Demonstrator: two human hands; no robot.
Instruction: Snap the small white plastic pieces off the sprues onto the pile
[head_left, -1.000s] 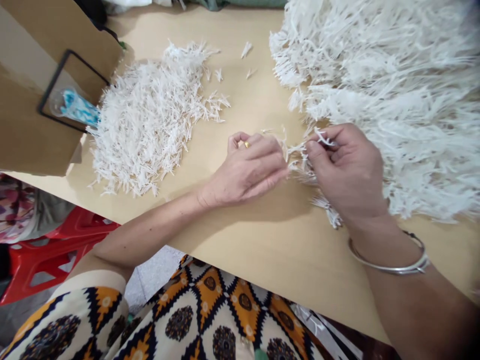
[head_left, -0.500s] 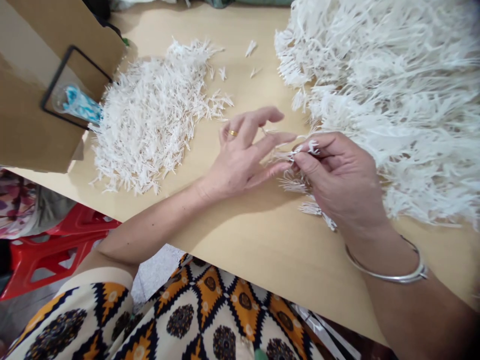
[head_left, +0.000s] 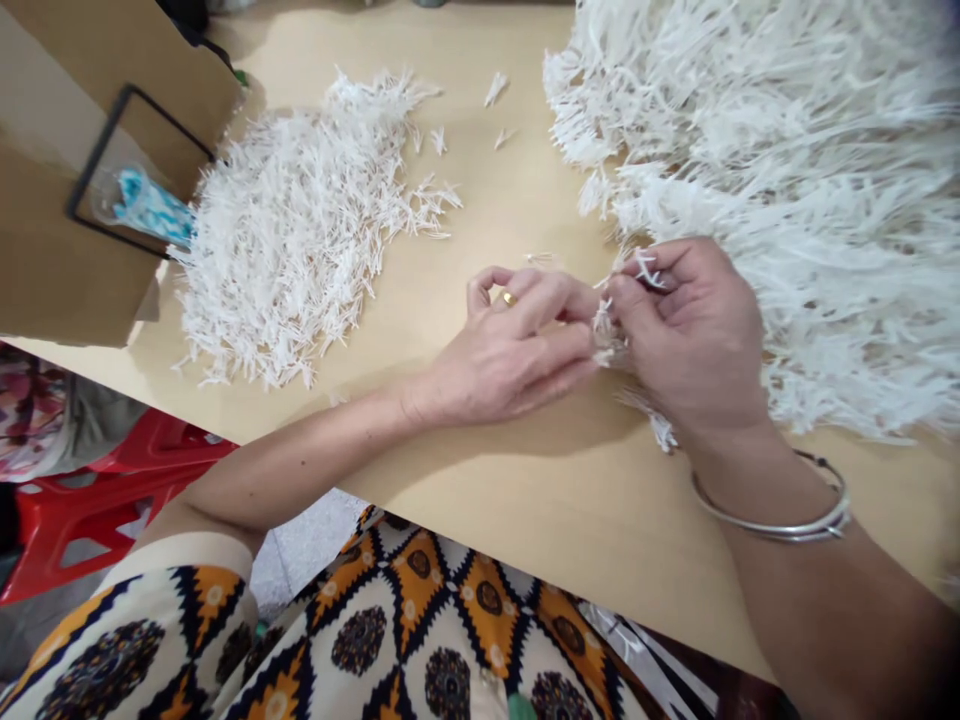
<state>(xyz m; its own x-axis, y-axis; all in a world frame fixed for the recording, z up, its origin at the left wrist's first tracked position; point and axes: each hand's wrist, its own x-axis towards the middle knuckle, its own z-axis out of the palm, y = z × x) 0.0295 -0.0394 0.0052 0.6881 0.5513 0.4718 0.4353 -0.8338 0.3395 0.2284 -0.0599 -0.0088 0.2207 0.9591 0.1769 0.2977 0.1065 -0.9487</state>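
Note:
My right hand (head_left: pixel 686 330) is closed, with thumb and forefinger pinching a white branched plastic sprig (head_left: pixel 649 270). My left hand (head_left: pixel 517 345), a gold ring on one finger, meets it from the left with fingers drawn together. Another white sprig (head_left: pixel 602 318) shows at the left fingertips; the exact contact there is partly hidden. Below the right hand, a few loose sprigs (head_left: pixel 661 430) lie on the table. One thin piece (head_left: pixel 538 258) lies just beyond the left hand.
A heap of small white sprigs (head_left: pixel 277 230) spreads over the table (head_left: pixel 480 510) at left. A larger pile of longer white strands (head_left: pixel 765 150) covers the right. Beside the left heap stand a cardboard box (head_left: pixel 75 260) and a clear cup (head_left: pixel 146 205). Red stools (head_left: pixel 97 500) are below.
My left hand has moved down a little and its spread fingers have closed toward my right fingertips. A thin piece now shows on the table beyond it. The view has shifted slightly.

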